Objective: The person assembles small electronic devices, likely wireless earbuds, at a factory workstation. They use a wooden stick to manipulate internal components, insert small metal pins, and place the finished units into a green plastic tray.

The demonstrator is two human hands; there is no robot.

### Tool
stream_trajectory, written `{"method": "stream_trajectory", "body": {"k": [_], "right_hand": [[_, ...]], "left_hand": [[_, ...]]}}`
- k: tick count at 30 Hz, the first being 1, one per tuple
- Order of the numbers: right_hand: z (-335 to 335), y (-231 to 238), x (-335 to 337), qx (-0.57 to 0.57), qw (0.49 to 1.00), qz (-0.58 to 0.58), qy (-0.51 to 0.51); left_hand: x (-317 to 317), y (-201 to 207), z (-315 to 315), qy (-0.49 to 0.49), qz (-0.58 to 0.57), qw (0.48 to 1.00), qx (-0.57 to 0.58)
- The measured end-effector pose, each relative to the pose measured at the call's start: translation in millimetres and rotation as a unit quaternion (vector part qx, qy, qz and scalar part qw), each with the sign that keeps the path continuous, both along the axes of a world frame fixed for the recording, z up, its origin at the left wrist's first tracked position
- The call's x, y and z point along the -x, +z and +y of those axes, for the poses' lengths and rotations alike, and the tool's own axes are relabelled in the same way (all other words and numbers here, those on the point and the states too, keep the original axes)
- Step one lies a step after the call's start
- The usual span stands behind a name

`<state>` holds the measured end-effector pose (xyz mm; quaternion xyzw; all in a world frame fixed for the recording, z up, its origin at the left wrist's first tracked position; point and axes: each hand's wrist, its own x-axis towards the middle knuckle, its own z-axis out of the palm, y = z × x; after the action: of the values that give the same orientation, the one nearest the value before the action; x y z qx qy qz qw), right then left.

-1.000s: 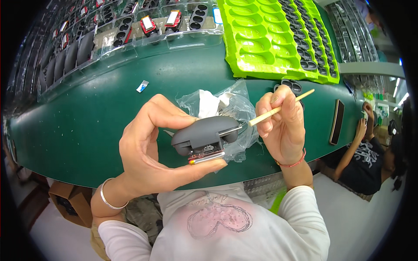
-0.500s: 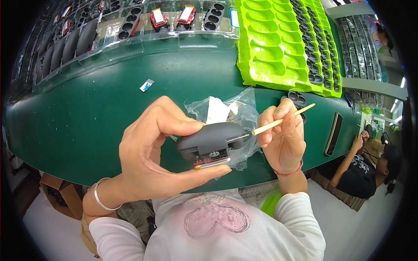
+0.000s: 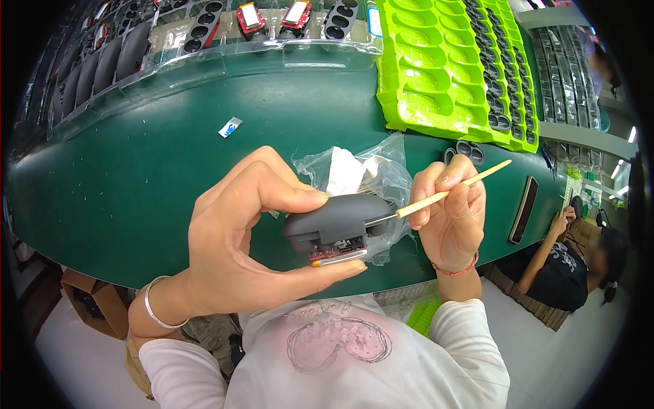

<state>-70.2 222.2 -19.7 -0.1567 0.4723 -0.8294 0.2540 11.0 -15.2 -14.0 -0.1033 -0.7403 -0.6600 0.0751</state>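
My left hand [image 3: 238, 225] grips a dark grey rounded plastic casing [image 3: 338, 213] between thumb and fingers. On the casing's underside a red circuit board and a flat silver piece [image 3: 339, 258] show through an opening. My right hand [image 3: 453, 215] pinches a pale wooden stick [image 3: 487, 172], held at a slant with its blunt end toward the casing. Between that end and the casing's right side runs a thin metal pin [image 3: 381, 219]; I cannot tell which of the two it is fixed to. Beneath the hands lies a clear plastic bag [image 3: 398, 160] with white paper [image 3: 345, 170].
Clear trays [image 3: 306, 54] of casings and red boards stand at the back left. A bright green tray [image 3: 419, 102] holds dark grey parts at the back right. A phone [image 3: 523, 209], loose grey parts [image 3: 470, 151] and a small label [image 3: 230, 127] lie on the green table [image 3: 136, 191]. Another person [image 3: 565, 266] sits at right.
Both hands have shifted slightly right with the casing and stick. The stick's blunt end now lines up with the metal pin, which shows more plainly outside the casing.
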Motion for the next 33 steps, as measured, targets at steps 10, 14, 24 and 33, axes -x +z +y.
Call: {"method": "stream_trajectory", "body": {"k": [10, 14, 24, 33], "right_hand": [[2.6, -0.2, 4.3, -0.037, 0.998, 0.053, -0.005], [2.4, 1.0, 3.1, -0.04, 0.997, 0.06, -0.009], [0.4, 0.5, -1.0, -0.046, 0.995, 0.082, -0.013], [-0.4, -0.2, -0.7, 0.02, 0.999, -0.029, 0.039]], "left_hand": [[-0.6, 2.5, 1.7, 0.003, -0.043, 0.999, -0.002], [0.1, 3.7, -0.1, -0.006, -0.042, 0.999, 0.016], [-0.1, 1.2, 6.5, 0.013, -0.031, 0.999, 0.014], [-0.6, 5.5, 8.7, 0.02, -0.017, 1.0, -0.001]]}}
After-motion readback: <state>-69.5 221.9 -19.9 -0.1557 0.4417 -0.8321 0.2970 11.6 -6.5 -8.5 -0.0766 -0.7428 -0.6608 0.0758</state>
